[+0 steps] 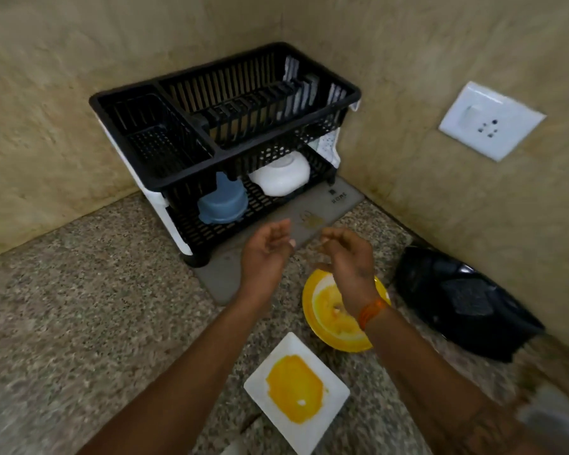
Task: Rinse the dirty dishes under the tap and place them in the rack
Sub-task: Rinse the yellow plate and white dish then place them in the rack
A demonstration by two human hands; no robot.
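Meanwhile the left hand (267, 249) hovers loosely curled, fingers holding nothing; the right hand (349, 262), equally unladen, hangs directly over the soiled yellow bowl (329, 318) on the surface; nearer the person lies the stained white plate (296, 390), with the rack (224, 126) well beyond.

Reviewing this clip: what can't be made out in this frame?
Head view only:
- Yellow plate: far side covered by the right hand and wrist.
- Tap: out of frame.
- Blue container: top hidden under the rack.
- Fingers: motion-blurred, grip unclear.
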